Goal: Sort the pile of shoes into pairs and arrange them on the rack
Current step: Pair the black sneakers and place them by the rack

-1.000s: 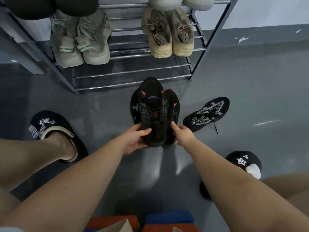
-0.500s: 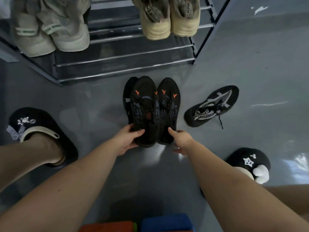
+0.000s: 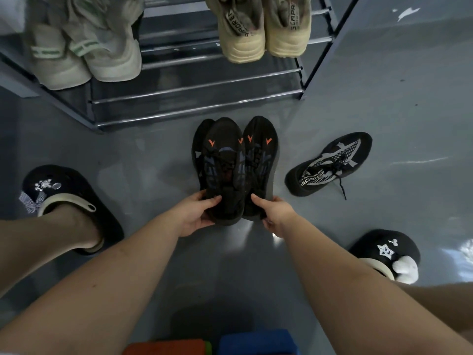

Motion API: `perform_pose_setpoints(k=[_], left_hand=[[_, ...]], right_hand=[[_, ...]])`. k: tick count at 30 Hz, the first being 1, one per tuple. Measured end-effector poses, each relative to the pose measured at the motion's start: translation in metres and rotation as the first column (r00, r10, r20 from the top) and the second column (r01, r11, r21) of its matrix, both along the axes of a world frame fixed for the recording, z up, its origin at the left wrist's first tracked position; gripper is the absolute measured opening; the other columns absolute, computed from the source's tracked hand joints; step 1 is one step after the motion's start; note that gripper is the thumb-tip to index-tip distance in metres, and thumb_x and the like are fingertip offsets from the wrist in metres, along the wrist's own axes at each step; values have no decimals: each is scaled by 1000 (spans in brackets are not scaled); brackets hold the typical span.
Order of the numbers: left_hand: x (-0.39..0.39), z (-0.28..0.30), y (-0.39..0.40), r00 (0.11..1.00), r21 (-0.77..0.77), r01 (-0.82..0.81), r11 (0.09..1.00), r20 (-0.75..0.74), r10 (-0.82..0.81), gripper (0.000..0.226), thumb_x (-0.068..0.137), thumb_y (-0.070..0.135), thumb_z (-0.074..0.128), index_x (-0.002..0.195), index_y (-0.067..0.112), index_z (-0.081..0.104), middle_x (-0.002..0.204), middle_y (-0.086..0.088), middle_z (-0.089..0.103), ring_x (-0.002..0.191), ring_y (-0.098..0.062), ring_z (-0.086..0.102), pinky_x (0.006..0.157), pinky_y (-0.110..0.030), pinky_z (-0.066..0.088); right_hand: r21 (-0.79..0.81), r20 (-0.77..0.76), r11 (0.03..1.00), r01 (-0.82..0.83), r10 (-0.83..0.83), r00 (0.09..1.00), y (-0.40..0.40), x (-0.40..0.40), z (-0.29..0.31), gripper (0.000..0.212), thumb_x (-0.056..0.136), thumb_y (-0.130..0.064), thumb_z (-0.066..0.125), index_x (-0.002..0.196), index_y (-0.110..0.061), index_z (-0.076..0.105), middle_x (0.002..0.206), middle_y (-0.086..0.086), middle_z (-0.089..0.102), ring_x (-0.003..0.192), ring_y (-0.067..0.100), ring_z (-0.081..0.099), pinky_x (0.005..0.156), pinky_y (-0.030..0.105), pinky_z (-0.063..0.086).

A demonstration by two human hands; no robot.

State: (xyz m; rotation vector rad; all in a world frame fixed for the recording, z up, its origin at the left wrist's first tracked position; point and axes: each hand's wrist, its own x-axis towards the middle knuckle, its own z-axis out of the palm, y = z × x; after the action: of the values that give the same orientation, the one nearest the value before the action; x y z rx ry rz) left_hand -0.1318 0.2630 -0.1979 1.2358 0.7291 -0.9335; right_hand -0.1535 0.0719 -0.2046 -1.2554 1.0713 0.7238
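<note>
- Your left hand (image 3: pixel 195 213) grips the heel of the left black sneaker (image 3: pixel 224 170), thumb on top, fingers curled under.
- Your right hand (image 3: pixel 275 213) pinches the heel of the right black sneaker (image 3: pixel 261 160), thumb on top.
- Both sneakers have orange marks, sit side by side touching, toes toward the shoe rack (image 3: pixel 194 98), just in front of it.
- A dark edge shows behind the left sneaker, possibly a third shoe; can't tell.
- A black-and-white sneaker (image 3: pixel 330 166) lies alone on the grey floor (image 3: pixel 396 111), near the pair's right.
- On the rack: a pale green-striped pair (image 3: pixel 84 52) at left, a beige pair (image 3: pixel 263 29) at right.
- You wear black clogs: left (image 3: pixel 66 198), right (image 3: pixel 384 252).
</note>
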Motion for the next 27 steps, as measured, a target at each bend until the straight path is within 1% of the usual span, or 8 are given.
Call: perform_pose_setpoints(k=[1,3,8,11,16,18,24,27], left_hand=[[1,4,0,1000,-11,-2,1000,1,2,29,94,12,52,122,21,51,100,0,65,91,-19,62,77,-35,51],[3,12,3,1000,-37,-7,999,3,7,26,95,14,50,121,20,52,100,-2,65,90,-19,62,76,-35,52],[-3,31,11,998,-58,-61,996,26,62,26,95,14,51,120,19,52,100,-4,65,89,-19,62,75,-35,53],[-9,40,19,991,-55,-127,990,42,130,30,95,14,50,125,16,51,114,-9,61,89,-20,60,78,-35,51],[-12,55,42,976,-11,-201,979,79,201,37,95,11,50,132,11,47,133,-15,54,104,-25,54,82,-38,50],[-11,61,53,969,11,-231,973,93,229,37,95,9,50,132,9,47,132,-15,54,104,-25,53,82,-38,48],[-7,65,84,941,35,-326,945,104,321,38,95,6,50,133,8,47,116,-11,57,109,-29,54,85,-41,45],[4,62,93,906,44,-414,909,120,407,36,94,5,52,130,6,49,123,-14,58,108,-30,56,83,-42,46]], right_hand=[[-11,23,1000,0,0,1000,1,1,3,38,86,-28,69,116,-16,51,76,-3,56,51,5,47,37,14,37],[-6,42,1000,2,-2,999,0,1,12,33,87,-29,67,113,-17,51,75,-3,55,45,4,46,41,14,37],[24,65,1000,0,-2,998,-2,-10,31,33,85,-35,68,111,-19,53,96,-1,64,83,13,58,74,25,45],[34,94,999,19,-22,995,-1,-19,41,28,88,-29,66,109,-18,51,100,1,63,95,17,58,92,31,45],[66,160,998,24,-34,986,16,-16,61,17,89,-26,64,101,-17,56,89,-1,64,76,13,60,66,23,47],[75,183,997,10,-24,983,23,-10,66,14,89,-23,65,98,-17,57,91,1,65,80,15,61,68,25,48],[77,204,991,-112,95,974,56,12,69,31,88,-21,66,117,-12,58,102,6,66,86,19,62,72,28,50],[29,218,986,-166,156,964,77,27,66,34,86,-20,68,117,-10,59,110,10,66,95,24,64,77,32,54]])
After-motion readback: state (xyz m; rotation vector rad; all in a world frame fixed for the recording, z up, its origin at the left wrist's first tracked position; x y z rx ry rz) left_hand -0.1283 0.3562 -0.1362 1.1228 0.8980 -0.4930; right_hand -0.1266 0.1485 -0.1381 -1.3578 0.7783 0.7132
